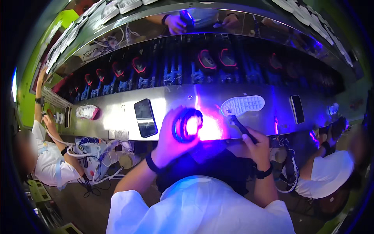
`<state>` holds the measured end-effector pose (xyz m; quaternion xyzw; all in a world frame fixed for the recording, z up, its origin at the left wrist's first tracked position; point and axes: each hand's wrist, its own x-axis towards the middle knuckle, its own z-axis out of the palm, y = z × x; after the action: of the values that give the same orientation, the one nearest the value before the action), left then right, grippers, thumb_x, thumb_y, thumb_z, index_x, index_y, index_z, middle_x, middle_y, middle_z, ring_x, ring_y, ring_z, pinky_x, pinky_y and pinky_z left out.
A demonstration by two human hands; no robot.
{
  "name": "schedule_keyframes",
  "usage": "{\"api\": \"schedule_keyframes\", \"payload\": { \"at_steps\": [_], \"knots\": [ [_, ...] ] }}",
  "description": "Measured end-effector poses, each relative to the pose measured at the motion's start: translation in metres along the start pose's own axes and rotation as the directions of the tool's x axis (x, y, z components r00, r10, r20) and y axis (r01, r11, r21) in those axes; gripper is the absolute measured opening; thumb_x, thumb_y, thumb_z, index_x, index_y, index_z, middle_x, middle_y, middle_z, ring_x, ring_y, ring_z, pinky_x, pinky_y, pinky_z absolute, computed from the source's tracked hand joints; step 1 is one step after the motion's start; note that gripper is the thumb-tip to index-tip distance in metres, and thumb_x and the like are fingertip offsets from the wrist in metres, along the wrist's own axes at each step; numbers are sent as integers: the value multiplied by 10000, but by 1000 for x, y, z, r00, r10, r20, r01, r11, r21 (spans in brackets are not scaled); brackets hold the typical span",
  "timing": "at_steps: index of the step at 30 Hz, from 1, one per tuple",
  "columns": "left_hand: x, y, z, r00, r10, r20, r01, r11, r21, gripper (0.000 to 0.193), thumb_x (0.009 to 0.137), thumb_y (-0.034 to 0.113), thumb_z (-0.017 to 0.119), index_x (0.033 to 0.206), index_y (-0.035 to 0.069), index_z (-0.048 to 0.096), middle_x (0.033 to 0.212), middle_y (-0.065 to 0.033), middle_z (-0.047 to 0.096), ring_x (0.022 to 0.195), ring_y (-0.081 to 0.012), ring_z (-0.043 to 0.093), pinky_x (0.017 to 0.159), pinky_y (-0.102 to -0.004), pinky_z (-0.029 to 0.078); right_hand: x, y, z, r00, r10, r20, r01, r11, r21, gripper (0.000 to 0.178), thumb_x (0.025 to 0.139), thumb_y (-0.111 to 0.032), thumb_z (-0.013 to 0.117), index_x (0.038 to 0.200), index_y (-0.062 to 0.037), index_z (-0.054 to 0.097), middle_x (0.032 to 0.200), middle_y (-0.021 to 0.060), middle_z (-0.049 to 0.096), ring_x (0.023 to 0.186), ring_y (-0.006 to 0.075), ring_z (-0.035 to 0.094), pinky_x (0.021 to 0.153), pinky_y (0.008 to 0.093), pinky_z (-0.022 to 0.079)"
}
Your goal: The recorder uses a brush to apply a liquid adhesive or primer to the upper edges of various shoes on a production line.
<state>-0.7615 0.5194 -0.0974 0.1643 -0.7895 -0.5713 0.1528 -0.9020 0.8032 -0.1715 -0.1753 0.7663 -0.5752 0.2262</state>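
My left hand (169,130) is closed round a dark, rounded object (180,125), perhaps a shoe part. Purple and white glare washes over it and hides its exact kind. In my right hand (257,146) is a brush (244,130) with a long dark handle, gripped near its lower end. The brush's tip points up and left, at the near edge of a white shoe sole (243,105); I cannot tell whether it touches. The sole lies tread side up on the metal bench (167,93).
Phones lie left (145,118) and right (297,109) on the bench. A white shoe sole (87,112) sits further left. Behind runs a rack with dark, red-edged shoes (138,65). One person (58,162) works at the left, another (327,171) at the right.
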Motion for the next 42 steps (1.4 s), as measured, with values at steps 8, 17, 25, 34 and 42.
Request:
{"api": "schedule_keyframes", "payload": {
  "at_steps": [8,17,25,34,42],
  "knots": [
    [-107,-5,24,940,267,212,-341,736,584,902,747,397,867,1410,-56,456,1434,-280,521,1376,-445,488,1170,-644,296,8,-26,45,977,16,211,-7,999,-46,305,894,-96,754,1180,7,728,943,128,762,813,164,709,766,317,549],
    [-122,-25,29,906,331,265,-424,695,580,674,848,289,738,1367,-70,501,1430,-279,532,1375,-435,495,1167,-660,283,-7,28,62,965,80,251,-105,991,89,309,931,-157,748,1190,11,726,925,41,736,817,127,660,762,295,523],
    [-120,-24,27,913,316,257,-407,729,551,552,866,171,638,1355,-66,537,1435,-254,545,1380,-405,506,1170,-635,296,-66,-5,23,898,190,396,-223,974,38,360,915,-116,767,1239,26,699,1044,41,723,922,115,642,862,298,519],
    [-119,-16,27,900,318,297,-435,690,579,529,872,125,603,1358,-72,536,1436,-261,545,1374,-394,519,1162,-622,314,-12,-10,44,893,261,366,-312,946,85,353,944,-148,746,1254,14,698,906,14,697,786,80,613,724,256,504],
    [-104,1,33,920,271,282,-389,718,577,607,843,160,625,1386,-85,507,1458,-272,509,1391,-400,486,1180,-617,275,-63,-24,10,887,236,396,-300,948,108,345,934,-107,746,1254,13,697,907,16,704,765,79,615,711,256,513]
  ]
}}
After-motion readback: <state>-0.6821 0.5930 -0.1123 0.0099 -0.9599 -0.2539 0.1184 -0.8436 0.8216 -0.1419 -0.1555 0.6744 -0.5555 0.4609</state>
